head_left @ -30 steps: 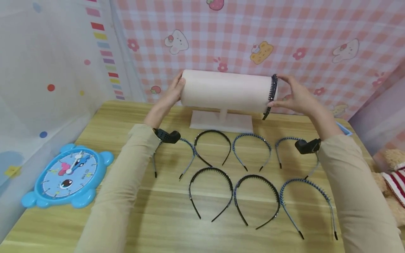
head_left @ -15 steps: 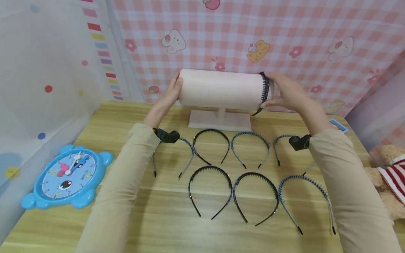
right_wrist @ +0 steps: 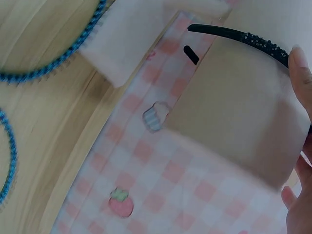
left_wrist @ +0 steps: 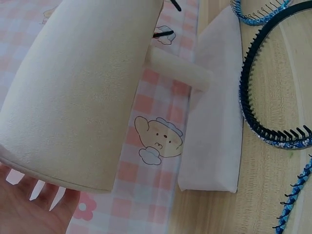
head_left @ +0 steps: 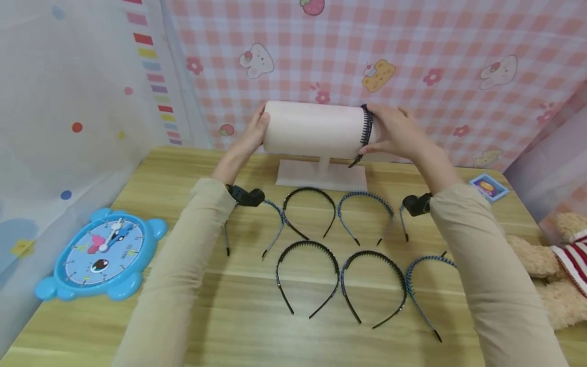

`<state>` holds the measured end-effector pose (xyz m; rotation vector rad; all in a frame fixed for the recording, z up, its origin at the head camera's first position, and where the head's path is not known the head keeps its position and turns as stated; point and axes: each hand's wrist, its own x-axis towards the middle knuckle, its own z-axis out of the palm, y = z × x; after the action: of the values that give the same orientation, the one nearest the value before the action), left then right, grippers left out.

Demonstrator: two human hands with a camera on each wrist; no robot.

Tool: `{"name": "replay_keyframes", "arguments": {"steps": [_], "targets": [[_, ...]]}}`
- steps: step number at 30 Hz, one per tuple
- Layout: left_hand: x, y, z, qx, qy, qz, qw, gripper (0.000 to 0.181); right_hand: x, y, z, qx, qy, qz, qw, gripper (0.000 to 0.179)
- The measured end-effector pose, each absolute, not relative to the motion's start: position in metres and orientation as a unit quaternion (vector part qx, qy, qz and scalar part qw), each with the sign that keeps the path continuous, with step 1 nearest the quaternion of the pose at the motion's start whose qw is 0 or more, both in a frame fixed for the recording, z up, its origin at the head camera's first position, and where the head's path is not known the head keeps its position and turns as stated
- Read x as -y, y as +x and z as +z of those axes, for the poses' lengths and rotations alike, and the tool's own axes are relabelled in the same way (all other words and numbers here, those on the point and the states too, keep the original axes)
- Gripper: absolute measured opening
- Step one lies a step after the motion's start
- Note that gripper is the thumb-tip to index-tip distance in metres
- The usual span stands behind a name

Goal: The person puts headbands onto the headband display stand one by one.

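A padded white roll on a T-shaped display stand (head_left: 312, 127) lies crosswise at the back of the table. My left hand (head_left: 247, 138) rests against its left end; the left wrist view shows fairly straight fingers at the rim (left_wrist: 53, 185). Around the roll, right of its middle, sits a black toothed headband (head_left: 367, 127) with sparkly trim. My right hand (head_left: 401, 131) holds this headband, thumb at the front and fingers at the top. In the right wrist view the headband's dark tips (right_wrist: 197, 28) reach past the roll's underside; part of the band is hidden by the hand.
Several black and blue toothed headbands (head_left: 307, 244) lie in two rows on the wooden table (head_left: 257, 326). A blue toy clock (head_left: 101, 255) is at left, a small blue-framed card (head_left: 488, 187) at right. A teddy bear (head_left: 566, 275) sits by the right edge. Checked cloth (head_left: 302, 56) hangs behind.
My right hand has slid the black headband leftward along the roll, from its right end inward. My left hand stays at the left end. The moving right arm now uncovers the blue-framed card.
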<state>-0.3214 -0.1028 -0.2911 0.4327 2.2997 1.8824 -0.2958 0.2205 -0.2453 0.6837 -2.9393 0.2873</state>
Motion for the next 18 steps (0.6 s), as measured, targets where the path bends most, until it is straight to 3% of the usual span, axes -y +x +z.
{"name": "replay_keyframes", "arguments": {"steps": [18], "targets": [[0.088,-0.322,-0.291,-0.76,0.131,0.633,0.07,0.057,-0.175,-0.307,-0.236,0.961,0.261,0.082,0.03,0.099]]}}
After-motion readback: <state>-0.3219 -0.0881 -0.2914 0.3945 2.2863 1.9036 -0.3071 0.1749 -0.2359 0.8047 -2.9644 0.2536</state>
